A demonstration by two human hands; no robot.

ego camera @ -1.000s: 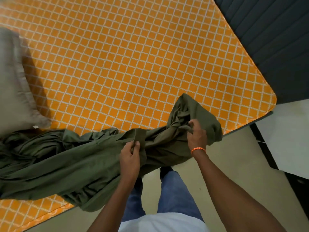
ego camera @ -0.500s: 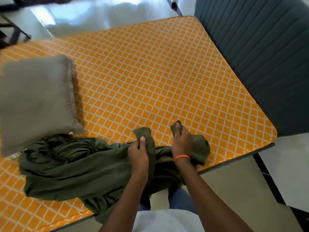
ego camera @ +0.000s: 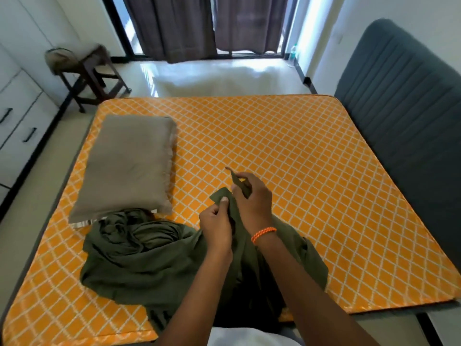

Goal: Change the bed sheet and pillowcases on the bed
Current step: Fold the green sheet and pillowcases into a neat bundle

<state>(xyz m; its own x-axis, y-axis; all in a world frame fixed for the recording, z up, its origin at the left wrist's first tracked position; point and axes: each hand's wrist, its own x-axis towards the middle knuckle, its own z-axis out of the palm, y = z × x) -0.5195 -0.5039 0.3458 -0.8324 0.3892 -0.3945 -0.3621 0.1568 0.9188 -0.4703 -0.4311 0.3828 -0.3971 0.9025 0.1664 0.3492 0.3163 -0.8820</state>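
Observation:
A crumpled olive-green bed sheet lies on the near part of the bare orange diamond-patterned mattress. My left hand pinches a raised edge of the sheet between thumb and fingers. My right hand, with an orange band at the wrist, grips another raised edge just beyond it. The two hands are close together above the sheet. A grey-brown pillow lies on the left part of the mattress, its near end touching the sheet's bunched folds.
A dark grey padded headboard runs along the bed's right side. A dark wooden stool stands beyond the far left corner, next to white drawers. Brown curtains hang at the window past the pale floor.
My view has tilted up, so the whole bed and the room show. Both hands have come closer together and lifted edges of the sheet higher over the mattress.

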